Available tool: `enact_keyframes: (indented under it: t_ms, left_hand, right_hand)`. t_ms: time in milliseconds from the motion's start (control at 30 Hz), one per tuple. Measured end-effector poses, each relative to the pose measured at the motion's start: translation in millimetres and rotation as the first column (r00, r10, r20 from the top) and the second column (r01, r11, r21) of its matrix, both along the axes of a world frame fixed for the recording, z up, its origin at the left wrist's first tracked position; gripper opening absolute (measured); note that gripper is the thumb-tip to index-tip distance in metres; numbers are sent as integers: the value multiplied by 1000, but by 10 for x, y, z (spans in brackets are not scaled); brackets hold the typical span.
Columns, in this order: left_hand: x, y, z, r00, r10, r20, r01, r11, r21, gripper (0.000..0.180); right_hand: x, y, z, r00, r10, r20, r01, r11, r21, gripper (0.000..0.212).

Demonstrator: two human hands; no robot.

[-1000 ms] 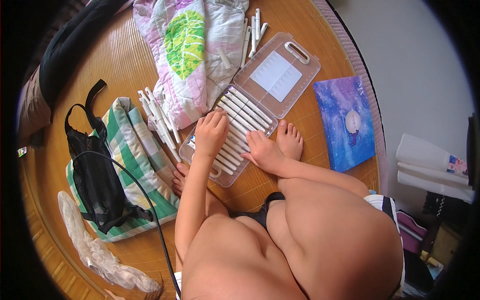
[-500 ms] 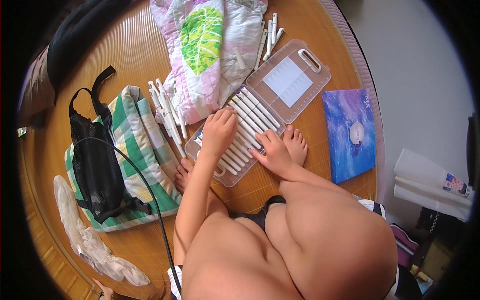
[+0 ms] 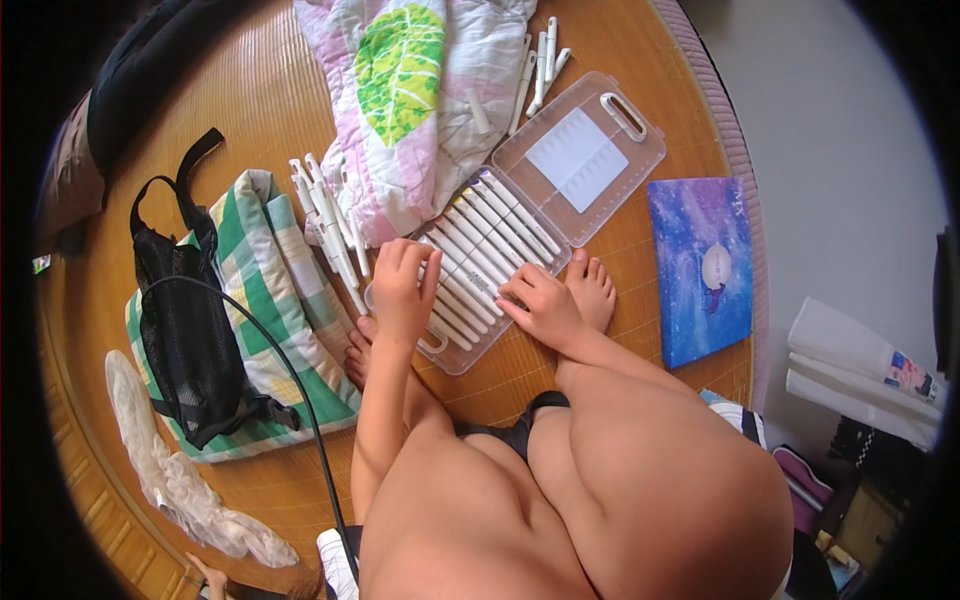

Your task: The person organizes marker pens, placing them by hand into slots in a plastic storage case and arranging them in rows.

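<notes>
A clear plastic case (image 3: 462,366) lies unfolded in front of me, with a row of white markers (image 3: 484,238) side by side in its near tray. Over the tray's left end is my left hand (image 3: 402,288), fingers loosely bent and slightly apart; no marker shows in it. My right hand (image 3: 545,306) rests at the lower right edge of the tray, its bent fingers touching the marker ends. The case's transparent lid (image 3: 640,160) lies folded back to the right, with a white sheet (image 3: 577,160) in it.
Loose white markers lie left of the case (image 3: 328,225) and beyond it (image 3: 545,65). A leaf-print quilt (image 3: 400,110), green checked cloth (image 3: 265,320), black mesh bag (image 3: 190,340), cable (image 3: 315,425) and crumpled plastic bag (image 3: 180,490) are around. A blue-purple box (image 3: 702,270) lies right.
My left hand has moved left and slightly down, off the middle of the marker row to its left end. My right hand has stayed nearly in place, its fingers slightly more drawn in.
</notes>
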State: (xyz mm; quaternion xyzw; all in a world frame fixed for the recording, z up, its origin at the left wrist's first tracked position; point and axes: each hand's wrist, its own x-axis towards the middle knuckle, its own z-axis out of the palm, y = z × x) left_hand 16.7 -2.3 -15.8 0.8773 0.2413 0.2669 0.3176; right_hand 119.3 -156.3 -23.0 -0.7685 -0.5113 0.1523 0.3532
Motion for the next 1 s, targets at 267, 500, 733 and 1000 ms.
enact_keyframes:
  t_ms: [267,500,733,1000]
  left_hand:
    - [-64,-36,-137,947,-231,-221,291,911,294,22]
    - [-91,-64,-178,949,-217,-227,283,907,312,25]
    - [-104,-81,-210,954,-202,-221,267,907,325,27]
    - [-124,-55,-213,957,-225,-182,267,929,256,29]
  right_hand:
    - [-1,-29,-62,983,79,166,-69,996,-62,12]
    - [-30,5,-35,1000,-14,19,16,995,-100,11]
    - [-8,3,-57,998,-51,-46,48,997,-65,12]
    - [-8,-7,-15,999,8,-48,-15,991,-133,13]
